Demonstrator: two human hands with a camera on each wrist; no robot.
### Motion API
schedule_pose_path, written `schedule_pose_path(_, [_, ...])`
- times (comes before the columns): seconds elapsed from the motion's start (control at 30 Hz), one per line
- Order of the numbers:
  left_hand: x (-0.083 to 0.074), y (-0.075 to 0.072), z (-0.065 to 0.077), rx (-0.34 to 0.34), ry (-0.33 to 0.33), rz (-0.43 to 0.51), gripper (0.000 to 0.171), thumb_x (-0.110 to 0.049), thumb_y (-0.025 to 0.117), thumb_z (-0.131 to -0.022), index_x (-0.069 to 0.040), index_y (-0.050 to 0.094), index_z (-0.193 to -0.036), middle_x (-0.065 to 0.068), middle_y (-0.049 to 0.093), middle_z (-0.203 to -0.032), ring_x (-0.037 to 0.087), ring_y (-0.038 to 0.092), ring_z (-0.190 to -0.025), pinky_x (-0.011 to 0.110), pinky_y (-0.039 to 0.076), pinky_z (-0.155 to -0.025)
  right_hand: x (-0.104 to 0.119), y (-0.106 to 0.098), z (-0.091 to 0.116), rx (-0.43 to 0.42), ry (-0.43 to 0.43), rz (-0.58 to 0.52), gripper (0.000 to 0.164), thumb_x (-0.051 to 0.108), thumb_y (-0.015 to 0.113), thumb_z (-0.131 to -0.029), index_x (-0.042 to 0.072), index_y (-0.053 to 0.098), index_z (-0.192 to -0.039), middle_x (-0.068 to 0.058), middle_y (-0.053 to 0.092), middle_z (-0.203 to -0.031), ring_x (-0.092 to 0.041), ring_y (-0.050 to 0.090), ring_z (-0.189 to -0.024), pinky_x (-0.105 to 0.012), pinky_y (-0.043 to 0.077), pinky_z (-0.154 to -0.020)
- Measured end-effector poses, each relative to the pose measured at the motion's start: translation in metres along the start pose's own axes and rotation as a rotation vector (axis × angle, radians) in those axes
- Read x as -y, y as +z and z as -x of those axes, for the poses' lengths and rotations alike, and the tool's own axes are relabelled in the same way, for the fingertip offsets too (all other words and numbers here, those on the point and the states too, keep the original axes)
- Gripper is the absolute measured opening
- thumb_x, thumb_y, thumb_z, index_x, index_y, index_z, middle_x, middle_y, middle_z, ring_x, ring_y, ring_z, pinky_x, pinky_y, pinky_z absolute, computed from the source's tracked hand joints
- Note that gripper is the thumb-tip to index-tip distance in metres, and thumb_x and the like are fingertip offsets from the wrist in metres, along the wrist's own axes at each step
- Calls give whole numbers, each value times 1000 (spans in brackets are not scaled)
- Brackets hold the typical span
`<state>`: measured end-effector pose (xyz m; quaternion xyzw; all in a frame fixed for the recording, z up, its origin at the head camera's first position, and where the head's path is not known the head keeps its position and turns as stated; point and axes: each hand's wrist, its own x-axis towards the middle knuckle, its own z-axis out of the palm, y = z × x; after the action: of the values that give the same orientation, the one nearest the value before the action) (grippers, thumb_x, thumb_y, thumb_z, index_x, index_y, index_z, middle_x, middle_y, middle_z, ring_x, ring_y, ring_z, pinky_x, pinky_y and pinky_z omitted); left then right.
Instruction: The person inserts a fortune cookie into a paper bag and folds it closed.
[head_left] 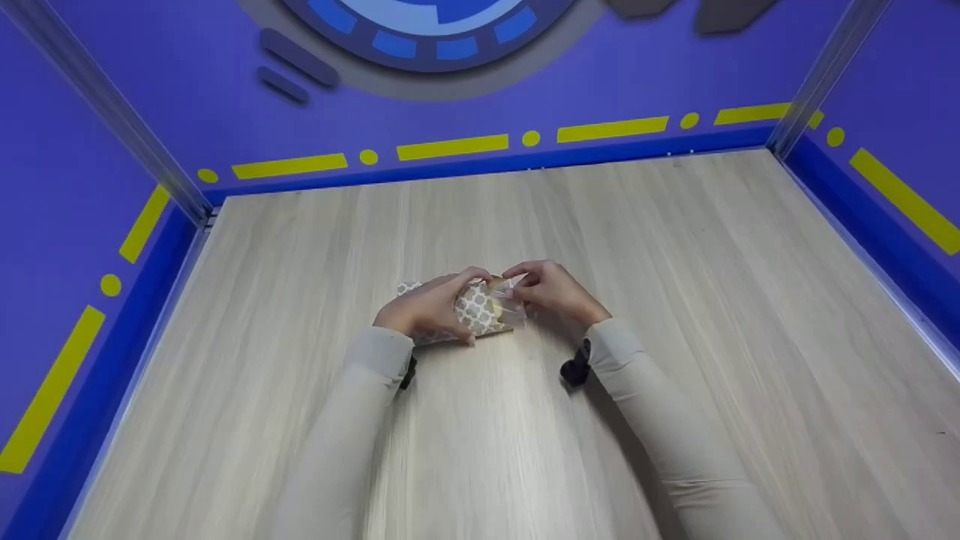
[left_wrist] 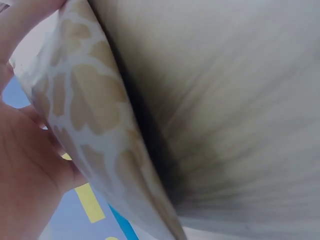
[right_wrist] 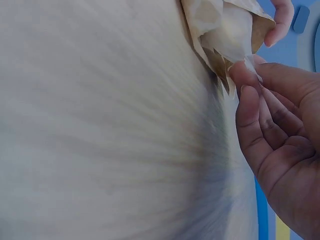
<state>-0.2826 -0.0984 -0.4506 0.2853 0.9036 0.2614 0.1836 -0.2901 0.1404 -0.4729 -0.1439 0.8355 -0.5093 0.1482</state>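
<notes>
A paper bag (head_left: 476,309) with a tan and white lattice print lies at the middle of the table. My left hand (head_left: 431,306) grips it across the top, thumb at the near edge and fingers over the far side. From the bag's right end, which gapes in the right wrist view, comes a clear plastic wrapper (right_wrist: 232,32) with something pale yellow inside, its kind unclear. My right hand (head_left: 555,291) pinches the wrapper's loose end between thumb and fingertips. In the left wrist view the printed paper (left_wrist: 95,95) slants close above the tabletop, against the left palm (left_wrist: 25,165).
The pale wood-grain table (head_left: 675,300) stretches around both hands. Blue-purple panels (head_left: 465,112) with yellow dashes border it at the back and both sides, joined by metal corner posts (head_left: 817,79). A dark wrist strap (head_left: 576,367) hangs below the right cuff.
</notes>
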Motion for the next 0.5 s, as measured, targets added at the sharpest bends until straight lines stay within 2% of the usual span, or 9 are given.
schedule_pose_path(0.33, [1,4,0,-40,-5,5,93,-26,90,-62,-40,37,-136,-4,51,-137,17,52,-114,41,45,-95,5,7,-2,4,8,-11,34,9,65,-89,6,63,-122,-12,71,-87,-13,61,-61,-26,50,-56])
schedule_pose_path(0.5, [0,3,1,-53,-8,23,92,-24,89,-62,-41,37,-135,2,54,-130,19,54,-106,40,46,-88,5,15,-4,-23,51,-89,35,8,67,-87,5,61,-122,-11,71,-86,-10,61,-61,-25,50,-56])
